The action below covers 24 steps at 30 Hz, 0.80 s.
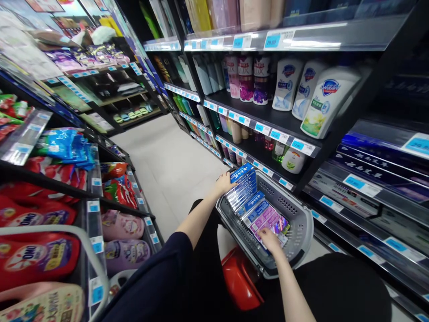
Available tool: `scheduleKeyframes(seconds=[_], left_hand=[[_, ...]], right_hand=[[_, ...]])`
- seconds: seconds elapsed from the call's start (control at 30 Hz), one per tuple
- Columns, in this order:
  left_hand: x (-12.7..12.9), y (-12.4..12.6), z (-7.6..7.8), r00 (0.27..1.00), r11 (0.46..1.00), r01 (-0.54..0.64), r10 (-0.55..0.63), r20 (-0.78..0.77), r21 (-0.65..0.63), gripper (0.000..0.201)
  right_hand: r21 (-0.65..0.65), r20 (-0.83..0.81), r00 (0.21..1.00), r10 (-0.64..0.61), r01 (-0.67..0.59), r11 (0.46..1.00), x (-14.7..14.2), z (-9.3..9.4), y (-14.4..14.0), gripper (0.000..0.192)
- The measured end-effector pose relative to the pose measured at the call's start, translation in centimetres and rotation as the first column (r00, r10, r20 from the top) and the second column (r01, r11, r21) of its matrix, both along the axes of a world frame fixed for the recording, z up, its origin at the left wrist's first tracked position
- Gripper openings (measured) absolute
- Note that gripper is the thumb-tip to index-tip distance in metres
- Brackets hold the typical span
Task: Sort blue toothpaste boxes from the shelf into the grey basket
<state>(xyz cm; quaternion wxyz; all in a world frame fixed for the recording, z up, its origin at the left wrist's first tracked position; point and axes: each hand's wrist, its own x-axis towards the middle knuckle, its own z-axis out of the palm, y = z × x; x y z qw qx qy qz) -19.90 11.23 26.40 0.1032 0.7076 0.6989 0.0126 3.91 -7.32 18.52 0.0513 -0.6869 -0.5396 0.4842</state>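
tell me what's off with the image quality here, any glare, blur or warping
Head view: wide-angle warping bows the right-hand shelves and leans the aisle; bright glare washes out the clear shelf-edge strip at the top and the price strip at far left; the far end of the aisle is soft and overexposed; the grey basket, the boxes in it and both hands, left hand and right hand, stay fairly sharp.

Grey plastic basket (298,232) w/ perforated matt walls, glossy cardboard boxes (246,190) inside, shiny plastic bottles (326,105) on shelf.
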Motion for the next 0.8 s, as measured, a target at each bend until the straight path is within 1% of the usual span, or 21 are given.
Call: scheduleKeyframes(seconds=[0.1, 0.2, 0.47, 0.8], left_hand=[[0.02, 0.29, -0.62, 1.0, 1.0, -0.002, 0.002, 0.0, 0.0, 0.062], [0.04, 0.52, -0.89, 1.0, 1.0, 0.003, -0.003, 0.005, -0.001, 0.063], [-0.09, 0.64, -0.62, 0.998, 0.999, 0.039, -0.038, 0.046, -0.036, 0.067], [0.01, 1.08, -0.85, 0.995, 0.997, 0.06, -0.055, 0.079, -0.054, 0.074]], right_hand=[[0.002, 0.0, 1.0, 0.003, -0.003, 1.0, -0.15, 0.04, 0.11, 0.031], [-0.003, -0.007, 1.0, 0.005, -0.005, 1.0, -0.22, 0.09, 0.18, 0.03], [-0.004, -0.02, 1.0, 0.011, -0.011, 1.0, -0.43, 0.11, 0.27, 0.028], [-0.01, -0.02, 1.0, 0.013, -0.013, 1.0, -0.47, 0.72, 0.27, 0.028]])
